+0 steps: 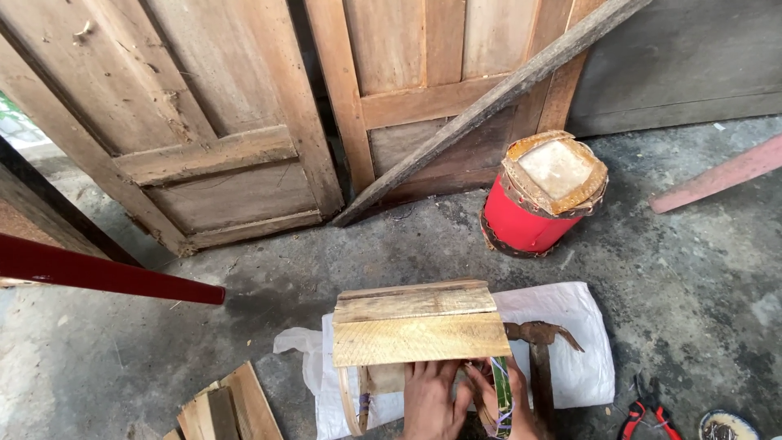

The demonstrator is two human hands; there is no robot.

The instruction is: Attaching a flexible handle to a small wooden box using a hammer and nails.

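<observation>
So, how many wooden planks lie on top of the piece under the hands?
2: the upper plank lies farther from the hands, the lower plank just above the left hand. More may be hidden beneath.

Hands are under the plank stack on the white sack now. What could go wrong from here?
1. The wooden planks lie loosely stacked over a curved hoop; they may slip onto the left hand or right hand beneath.
2. The rusty claw hammer lies right beside the right hand, so a scrape seems possible.
3. The white sack could slide on the concrete.
</observation>
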